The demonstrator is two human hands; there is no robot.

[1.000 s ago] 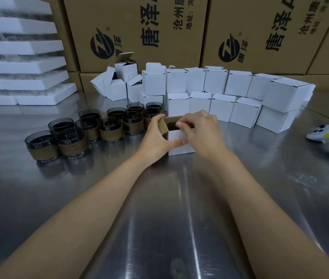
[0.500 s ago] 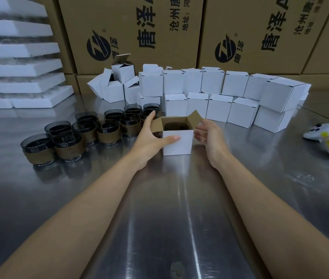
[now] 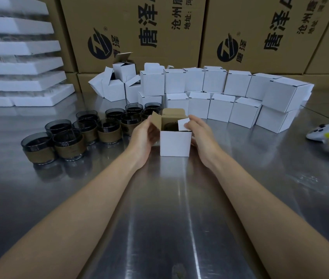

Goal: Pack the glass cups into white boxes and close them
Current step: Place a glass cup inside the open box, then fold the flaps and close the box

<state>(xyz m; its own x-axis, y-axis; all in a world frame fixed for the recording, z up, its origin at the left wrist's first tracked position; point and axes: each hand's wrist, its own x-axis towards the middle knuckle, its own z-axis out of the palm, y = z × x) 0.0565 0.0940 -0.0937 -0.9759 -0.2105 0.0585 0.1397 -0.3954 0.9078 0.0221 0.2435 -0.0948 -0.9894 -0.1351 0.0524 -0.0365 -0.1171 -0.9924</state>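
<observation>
Both bare forearms reach forward from the lower corners and converge, wrists nearly straight and palms turned toward one another. The left hand (image 3: 142,135) holds the white box (image 3: 175,143) by its left wall, with the fingers curled behind that wall and the thumb raised against the brown flap (image 3: 156,121) just above them. The right hand (image 3: 202,135) is at the opposite wall, its bent fingers curled over the white flap (image 3: 183,124), which tilts inward under the fingertips.

cups (image 3: 83,133) left of box (image 3: 175,143)
</observation>
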